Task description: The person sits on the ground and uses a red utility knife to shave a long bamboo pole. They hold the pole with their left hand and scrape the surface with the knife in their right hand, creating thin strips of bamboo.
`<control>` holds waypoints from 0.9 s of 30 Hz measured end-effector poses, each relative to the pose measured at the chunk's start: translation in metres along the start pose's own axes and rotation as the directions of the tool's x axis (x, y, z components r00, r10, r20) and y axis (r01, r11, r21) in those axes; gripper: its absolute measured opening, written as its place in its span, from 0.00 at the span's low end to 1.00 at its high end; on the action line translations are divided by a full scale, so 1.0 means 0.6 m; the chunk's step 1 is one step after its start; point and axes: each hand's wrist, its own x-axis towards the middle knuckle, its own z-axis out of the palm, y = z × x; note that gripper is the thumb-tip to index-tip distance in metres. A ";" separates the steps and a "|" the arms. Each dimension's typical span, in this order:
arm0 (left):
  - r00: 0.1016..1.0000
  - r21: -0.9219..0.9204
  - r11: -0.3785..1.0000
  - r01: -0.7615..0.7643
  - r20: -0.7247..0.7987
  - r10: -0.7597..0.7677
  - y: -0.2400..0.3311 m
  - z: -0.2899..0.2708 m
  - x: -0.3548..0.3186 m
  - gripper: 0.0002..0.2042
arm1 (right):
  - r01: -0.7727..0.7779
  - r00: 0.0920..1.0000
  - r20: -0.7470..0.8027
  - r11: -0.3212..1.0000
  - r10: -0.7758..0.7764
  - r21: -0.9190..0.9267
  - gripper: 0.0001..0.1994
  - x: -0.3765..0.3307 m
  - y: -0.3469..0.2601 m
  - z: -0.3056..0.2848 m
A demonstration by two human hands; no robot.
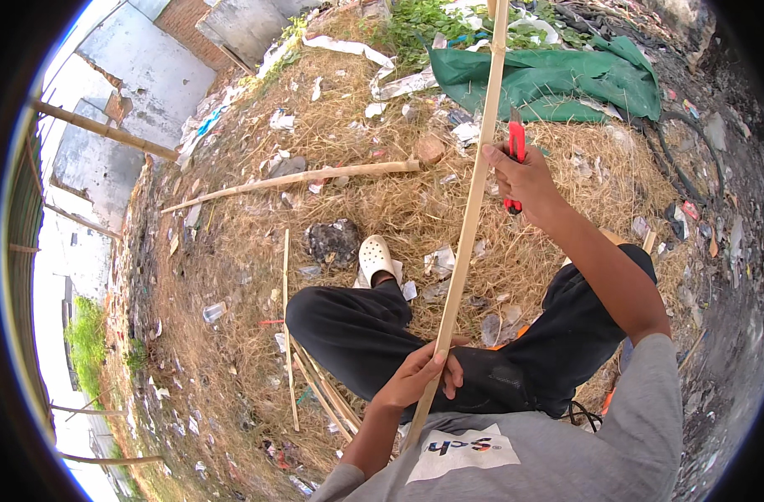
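Note:
A long pale bamboo strip [467,243] slants up from my lap past the top of the view. Low on the strip, my left hand [421,374] is closed around it, close to my body. Farther up, my right hand [522,177] grips a red utility knife [516,142], its blade end pointing away from me. The thumb side of that hand meets the edge of the strip. Whether the blade touches the bamboo I cannot tell.
Several thin bamboo strips [323,386] lie left of my bent knee. Beyond them rests a longer bamboo pole [315,176] on dry grass, near a dark stone [333,243]. A green tarp [557,79] is spread at the far right. Litter covers the ground.

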 end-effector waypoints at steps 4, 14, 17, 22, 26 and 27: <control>0.999 -0.025 0.999 -0.043 -0.028 0.042 -0.005 0.013 -0.020 0.21 | 0.026 0.997 -0.069 0.999 -0.027 -0.029 0.13 0.032 0.006 -0.040; 0.905 0.496 0.865 -0.076 -0.329 0.268 0.076 0.028 0.029 0.20 | 0.504 0.862 0.469 0.224 -0.194 -0.834 0.34 -0.077 0.028 0.041; 0.880 0.523 0.848 -0.089 -0.357 0.312 0.087 0.032 0.037 0.20 | 0.599 0.800 0.585 0.108 -0.136 -0.793 0.35 -0.113 0.045 0.068; 0.832 0.555 0.822 -0.128 -0.390 0.393 0.081 0.037 0.046 0.21 | 0.614 0.779 0.603 0.010 -0.175 -0.790 0.35 -0.109 0.054 0.072; 0.838 0.587 0.803 -0.099 -0.386 0.386 0.078 0.036 0.039 0.22 | 0.539 0.793 0.517 -0.024 -0.322 -0.842 0.35 -0.065 0.046 0.048; 0.849 0.554 0.827 -0.093 -0.390 0.356 0.083 0.039 0.038 0.22 | 0.533 0.807 0.509 -0.004 -0.299 -0.846 0.36 -0.069 0.048 0.047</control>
